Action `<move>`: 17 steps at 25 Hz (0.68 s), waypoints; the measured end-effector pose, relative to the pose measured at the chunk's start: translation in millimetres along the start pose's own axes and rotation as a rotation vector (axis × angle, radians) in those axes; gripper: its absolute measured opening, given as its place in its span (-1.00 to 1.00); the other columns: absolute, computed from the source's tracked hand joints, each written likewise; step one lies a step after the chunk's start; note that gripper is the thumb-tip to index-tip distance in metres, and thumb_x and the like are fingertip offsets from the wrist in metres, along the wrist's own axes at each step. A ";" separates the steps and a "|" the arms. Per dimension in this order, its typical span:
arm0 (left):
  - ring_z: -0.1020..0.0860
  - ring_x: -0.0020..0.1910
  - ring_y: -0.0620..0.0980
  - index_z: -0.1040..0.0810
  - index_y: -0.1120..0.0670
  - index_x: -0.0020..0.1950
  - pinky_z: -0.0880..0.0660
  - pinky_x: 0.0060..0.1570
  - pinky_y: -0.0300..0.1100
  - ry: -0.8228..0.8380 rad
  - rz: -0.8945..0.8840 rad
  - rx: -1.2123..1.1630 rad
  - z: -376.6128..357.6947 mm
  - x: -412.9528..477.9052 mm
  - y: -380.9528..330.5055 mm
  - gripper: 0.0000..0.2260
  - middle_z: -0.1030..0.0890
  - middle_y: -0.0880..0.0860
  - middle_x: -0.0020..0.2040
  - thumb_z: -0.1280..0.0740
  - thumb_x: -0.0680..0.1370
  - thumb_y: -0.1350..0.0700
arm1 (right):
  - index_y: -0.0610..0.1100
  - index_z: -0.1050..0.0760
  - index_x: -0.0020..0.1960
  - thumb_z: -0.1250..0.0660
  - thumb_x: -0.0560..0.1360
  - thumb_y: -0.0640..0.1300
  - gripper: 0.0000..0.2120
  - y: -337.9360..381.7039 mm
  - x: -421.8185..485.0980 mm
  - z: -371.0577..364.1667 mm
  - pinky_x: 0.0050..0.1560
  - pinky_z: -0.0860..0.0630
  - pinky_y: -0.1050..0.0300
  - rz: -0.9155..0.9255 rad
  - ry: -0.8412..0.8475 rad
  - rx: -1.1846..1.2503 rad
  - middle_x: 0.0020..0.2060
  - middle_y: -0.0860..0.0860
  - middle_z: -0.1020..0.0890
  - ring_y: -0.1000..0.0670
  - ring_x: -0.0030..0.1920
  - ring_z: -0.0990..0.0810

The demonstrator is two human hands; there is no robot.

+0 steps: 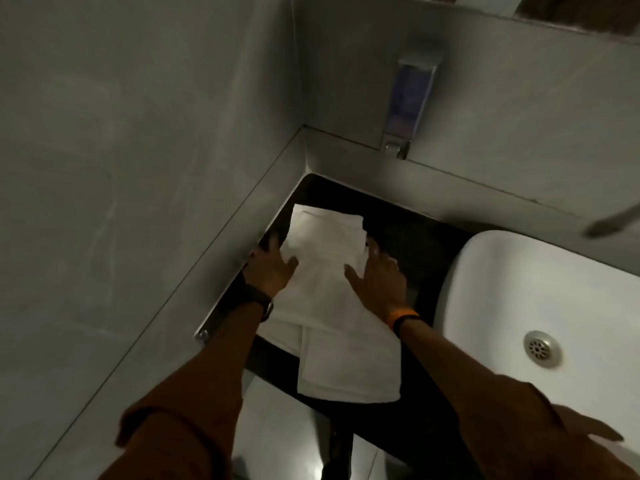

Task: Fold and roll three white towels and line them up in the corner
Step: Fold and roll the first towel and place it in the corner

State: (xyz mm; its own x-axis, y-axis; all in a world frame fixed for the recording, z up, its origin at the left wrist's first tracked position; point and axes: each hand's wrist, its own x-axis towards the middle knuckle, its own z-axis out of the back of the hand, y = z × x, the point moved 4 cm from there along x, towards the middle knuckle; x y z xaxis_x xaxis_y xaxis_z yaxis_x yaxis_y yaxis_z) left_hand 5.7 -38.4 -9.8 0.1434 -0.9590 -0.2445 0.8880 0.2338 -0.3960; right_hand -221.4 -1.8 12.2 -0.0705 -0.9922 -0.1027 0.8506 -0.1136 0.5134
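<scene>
- The grey wall (138, 168) fills the left side of the view and meets a second wall at the corner, toward 12 o'clock from the towels.
- The left hand (272, 266) lies flat and open, fingers spread, on the left edge of the white towel (325, 282); its fingertips reach past the cloth at 10 o'clock toward the wall. A dark watch (258, 301) sits on that wrist, above a brown sleeve (194, 393).
- The white towel is stretched out flat on the black desk (415, 244), running lengthwise from 12 o'clock, near the corner, back to 6 o'clock, where its near end hangs slightly over the desk's front edge. It is folded into a long strip; the far end looks layered, though blur makes it hard to tell whether that is one towel or several stacked.
- The right hand (379, 278) is likewise open and palm down, pressing the right edge of the towel at about 3 o'clock from the left hand. An orange band (401, 318) circles this wrist.
- A soap dispenser (412, 98) hangs on the back wall, at 1 o'clock from the towel.
- The white basin (519, 289) sits on the desk just beside the towel at 3 o'clock, with a metal drain (542, 348) in its bottom.
</scene>
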 end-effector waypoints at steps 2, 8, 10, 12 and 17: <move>-0.31 0.37 0.33 0.07 0.03 0.56 -0.38 0.29 0.14 0.182 0.190 -0.057 -21.5 -3.3 20.8 -0.19 -0.18 0.31 0.49 -0.25 0.50 -0.29 | -0.09 0.08 0.54 -0.25 0.50 0.24 -0.18 -8.4 -6.5 -27.1 0.00 -0.56 -0.06 -0.184 0.136 0.128 0.16 -0.20 -0.58 -0.21 0.06 -0.59; -0.45 0.25 0.25 0.03 -0.02 0.55 -0.48 0.17 0.13 0.104 0.100 -0.251 -37.6 -5.8 30.4 -0.21 -0.38 0.24 0.39 -0.33 0.49 -0.22 | -0.08 0.02 0.51 -0.43 0.47 -0.03 -0.19 -8.3 -7.5 -60.2 0.20 -0.51 -0.11 -0.309 0.147 0.516 0.29 -0.21 -0.48 -0.22 0.16 -0.54; -0.45 0.27 0.18 -0.03 -0.03 0.54 -0.46 0.17 -0.01 0.124 0.020 -0.411 -33.9 -0.1 22.1 -0.25 -0.40 0.16 0.39 -0.39 0.49 -0.10 | -0.08 -0.03 0.51 -0.43 0.47 -0.11 -0.22 -5.8 -2.6 -60.7 0.24 -0.43 -0.04 -0.316 0.128 0.624 0.35 -0.19 -0.41 -0.21 0.24 -0.48; -0.42 0.30 0.14 -0.10 -0.04 0.52 -0.39 0.15 -0.11 0.210 -0.018 -0.524 -30.7 9.8 13.9 -0.27 -0.38 0.11 0.41 -0.44 0.48 -0.01 | -0.03 -0.11 0.49 -0.43 0.47 -0.13 -0.29 -2.1 5.0 -61.6 0.31 -0.40 -0.07 -0.288 0.131 0.655 0.38 -0.15 -0.37 -0.18 0.29 -0.43; -0.43 0.29 0.12 -0.42 0.02 0.38 -0.42 0.13 -0.12 0.328 -0.030 -0.757 -17.2 31.8 4.5 -0.56 -0.42 0.11 0.34 -0.35 0.53 0.29 | 0.04 -0.28 0.43 -0.34 0.52 -0.16 -0.48 -0.5 30.2 -65.6 0.35 -0.39 -0.23 -0.212 0.284 0.813 0.39 -0.10 -0.32 -0.14 0.31 -0.38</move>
State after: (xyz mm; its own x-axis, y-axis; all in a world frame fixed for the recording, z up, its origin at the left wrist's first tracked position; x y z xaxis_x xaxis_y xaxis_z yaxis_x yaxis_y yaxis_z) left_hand 6.7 -65.0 -34.5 -0.1141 -0.8984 -0.4240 0.3378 0.3663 -0.8670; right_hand -189.7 -28.3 -47.1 0.0398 -0.9083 -0.4164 0.1929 -0.4019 0.8951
